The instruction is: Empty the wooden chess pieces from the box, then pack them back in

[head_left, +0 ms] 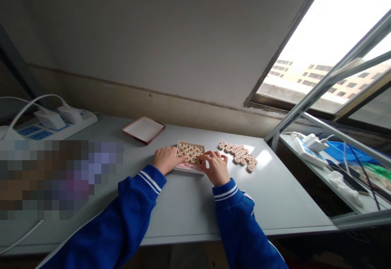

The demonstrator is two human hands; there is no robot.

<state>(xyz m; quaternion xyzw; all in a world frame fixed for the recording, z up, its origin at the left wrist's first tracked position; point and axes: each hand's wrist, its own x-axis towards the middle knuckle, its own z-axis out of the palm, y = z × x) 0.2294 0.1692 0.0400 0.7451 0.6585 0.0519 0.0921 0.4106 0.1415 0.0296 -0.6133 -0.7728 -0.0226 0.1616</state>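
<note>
An open shallow box sits on the grey desk, with rows of round wooden pieces bearing black characters inside. At its left edge is my left hand, the thumb reaching over the pieces and the other fingers bunched by the side wall. My right hand is at the box's right end, thumb and fingers closed around a round piece at the lower right corner. To the right of the box lies a loose group of similar round pieces.
The box lid lies behind and to the left. A power strip with white plugs stands at the far left, near a pixelated area. Metal bars and a lower shelf are on the right, by the window.
</note>
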